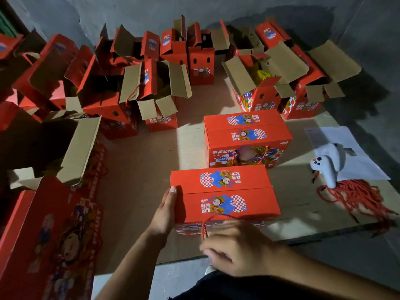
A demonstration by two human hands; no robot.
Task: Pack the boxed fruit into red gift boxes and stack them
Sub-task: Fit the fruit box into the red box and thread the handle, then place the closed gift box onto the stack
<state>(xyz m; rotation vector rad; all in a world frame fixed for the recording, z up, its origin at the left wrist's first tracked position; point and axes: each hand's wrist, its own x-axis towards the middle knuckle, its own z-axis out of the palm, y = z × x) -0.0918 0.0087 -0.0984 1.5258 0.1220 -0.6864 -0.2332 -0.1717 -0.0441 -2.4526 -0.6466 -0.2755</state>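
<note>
- Resting on a cardboard sheet [138,169] at lower centre of the frame, the nearest closed red gift box [224,199] shows both top flaps folded down and meeting along a seam.
- Left hand [165,210]: pressed flat against the left end of this box, fingers straight and together, thumb [172,190] lying on the top edge.
- Right hand [236,249]: blurred, at the near face of the box beside the red rope handle [204,227] that loops from that face; whether its fingers grip the rope cannot be told.
- Second closed gift box [246,137]: just behind the first, right of centre, apart from it, with a rope handle on its near face.
- Open gift boxes [151,92]: ranged across the upper frame and down the left side, brown flaps raised; yellow material [263,75] shows inside one at upper right.
- Large open box [52,230]: lower left, tilted, printed side facing up.
- White handheld controller [326,163]: at right, lying on a sheet of white paper [355,161].
- Bundle of red cords [355,195]: just below the controller, partly under it, spread over the cardboard.
- Grey wall [216,7]: along the top of the frame.
</note>
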